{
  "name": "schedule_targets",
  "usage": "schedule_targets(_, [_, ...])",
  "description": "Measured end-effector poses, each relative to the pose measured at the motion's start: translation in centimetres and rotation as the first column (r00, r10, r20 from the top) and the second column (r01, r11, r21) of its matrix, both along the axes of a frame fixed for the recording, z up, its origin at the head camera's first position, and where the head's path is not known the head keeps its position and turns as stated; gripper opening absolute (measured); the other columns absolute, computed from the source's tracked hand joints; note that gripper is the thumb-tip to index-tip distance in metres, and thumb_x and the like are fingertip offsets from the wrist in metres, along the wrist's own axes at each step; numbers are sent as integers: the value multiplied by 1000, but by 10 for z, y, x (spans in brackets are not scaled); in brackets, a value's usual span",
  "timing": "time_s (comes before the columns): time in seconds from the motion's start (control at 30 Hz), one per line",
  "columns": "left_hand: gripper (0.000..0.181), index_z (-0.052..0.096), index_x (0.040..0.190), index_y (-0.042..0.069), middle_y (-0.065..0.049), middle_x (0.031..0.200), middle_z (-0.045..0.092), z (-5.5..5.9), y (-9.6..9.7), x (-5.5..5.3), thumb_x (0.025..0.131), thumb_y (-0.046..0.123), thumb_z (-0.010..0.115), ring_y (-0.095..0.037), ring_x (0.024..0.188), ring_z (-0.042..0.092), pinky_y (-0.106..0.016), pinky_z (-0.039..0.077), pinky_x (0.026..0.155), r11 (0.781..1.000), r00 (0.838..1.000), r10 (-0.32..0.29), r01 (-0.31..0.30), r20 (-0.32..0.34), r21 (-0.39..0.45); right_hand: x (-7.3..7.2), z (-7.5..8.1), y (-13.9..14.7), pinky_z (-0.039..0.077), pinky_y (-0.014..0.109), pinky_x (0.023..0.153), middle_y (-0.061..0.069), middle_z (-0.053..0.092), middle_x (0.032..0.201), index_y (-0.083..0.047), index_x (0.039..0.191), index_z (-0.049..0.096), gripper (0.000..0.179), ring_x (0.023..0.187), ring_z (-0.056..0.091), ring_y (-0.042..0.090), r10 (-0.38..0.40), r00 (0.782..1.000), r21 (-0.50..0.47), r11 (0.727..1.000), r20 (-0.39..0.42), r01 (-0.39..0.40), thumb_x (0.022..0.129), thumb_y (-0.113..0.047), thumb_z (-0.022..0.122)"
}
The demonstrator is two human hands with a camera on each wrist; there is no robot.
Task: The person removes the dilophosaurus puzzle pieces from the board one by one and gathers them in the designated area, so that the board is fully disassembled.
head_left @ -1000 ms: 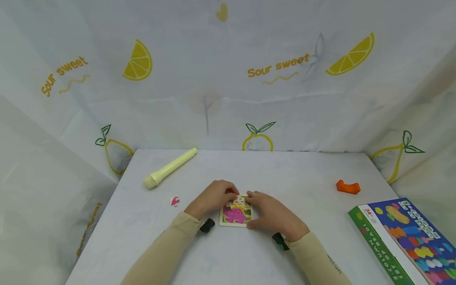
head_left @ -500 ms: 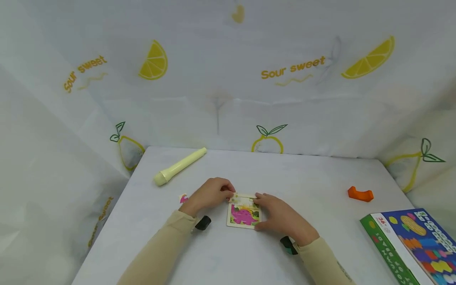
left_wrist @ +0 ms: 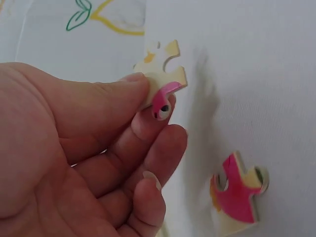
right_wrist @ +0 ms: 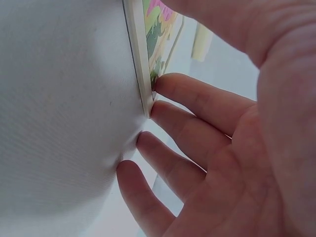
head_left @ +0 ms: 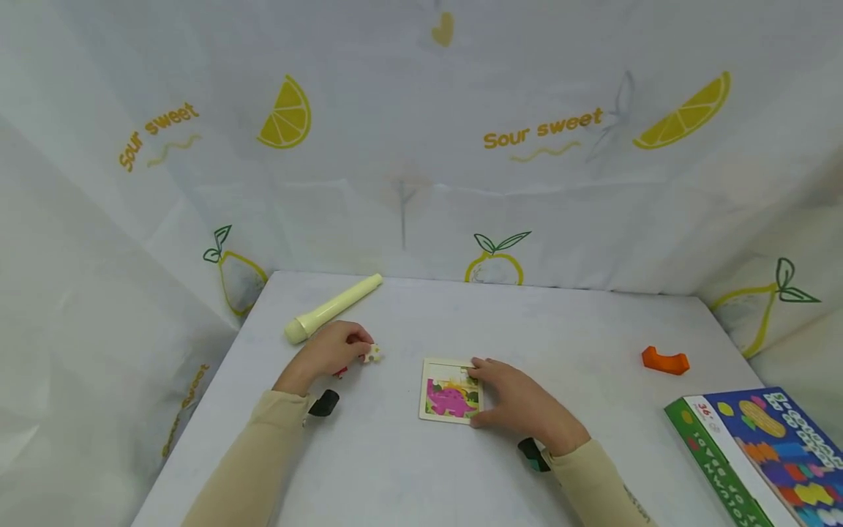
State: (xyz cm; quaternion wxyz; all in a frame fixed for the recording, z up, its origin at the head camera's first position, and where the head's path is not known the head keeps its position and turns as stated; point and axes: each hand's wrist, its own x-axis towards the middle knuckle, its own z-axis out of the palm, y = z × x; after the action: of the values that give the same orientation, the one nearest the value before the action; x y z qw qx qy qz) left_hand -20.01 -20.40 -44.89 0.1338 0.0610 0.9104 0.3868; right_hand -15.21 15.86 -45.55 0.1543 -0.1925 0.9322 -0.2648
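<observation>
- The pale worktop (head_left: 560, 329) carries everything here, with bare room around the tray for sliding a piece flat.
- At the near right lies a blue and green boxed set (head_left: 764, 446), well apart from what I handle.
- A pale yellow microphone-shaped stick (head_left: 336, 306) lies at the far left, just beyond my left hand; I should mind my knuckles there.
- My right grip (head_left: 516, 402) has thumb and fingers spread apart, fingertips touching the tray's right side, two of them resting on the cloth. That light brace seems enough; pressing harder might shift the tray.
- My left grip (head_left: 326, 355) is pinched on one piece, thumb over the printed face and a fingertip behind.
- The square puzzle tray (head_left: 444, 372) lies flat near the middle, its pink dinosaur picture at the near side and a pale, unfilled stretch at the far left.
- An orange curved block (head_left: 665, 361) lies off to the right, out of my way.
- The held piece (left_wrist: 158, 74) is cream with a pink strip and an eye on its knob. I'd pinch by the edges, leaving tabs and print visible, and turn it gently.
- The loose piece (left_wrist: 237, 192), mostly pink, lies below my left fingers; a lower sweep could knock it.
</observation>
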Motion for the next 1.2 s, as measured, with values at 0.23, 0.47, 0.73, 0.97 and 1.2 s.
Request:
schedule_targets(0.23, [10,76,106,4,-10,86,74,0,-8,1,103,9,68,-11,54,53,-25,45,56,1000,999,-3,3,42,10,1,-1,-1,35,59,128,8,51,167,-9,150,64,82,160,40,38,13,1000,-4,1000,-11,-13,78,-32,98])
schedule_targets(0.47, [9,77,105,8,-6,83,75,-1,-8,3,102,11,69,-11,55,55,-26,47,57,999,999,17,-15,52,-43,2,-2,-1,35,58,129,7,51,168,-10,150,64,81,160,40,37,10,1000,1,1000,-23,-10,80,-32,98])
schedule_targets(0.73, [9,78,105,11,-4,82,73,-3,-4,3,103,16,71,-10,54,53,-27,46,57,996,999,42,-39,34,-78,0,-3,-2,33,57,130,6,50,168,-11,151,63,81,161,39,35,-11,1000,3,1000,-5,11,80,-30,97])
schedule_targets(0.97, [10,78,107,11,-5,83,72,-4,-2,2,103,16,70,-11,55,53,-27,46,56,997,998,57,-55,38,-56,-3,-5,1,35,55,129,7,48,169,-11,153,61,83,160,41,35,1,1000,2,1000,-19,-1,81,-29,97])
schedule_targets(1.2, [12,77,109,11,-2,90,75,-4,10,2,102,19,71,-13,68,60,-29,50,65,996,999,49,-51,-20,-79,-3,-3,3,38,56,127,12,46,170,-7,155,57,90,158,42,37,-16,1000,28,999,-19,17,79,-33,98])
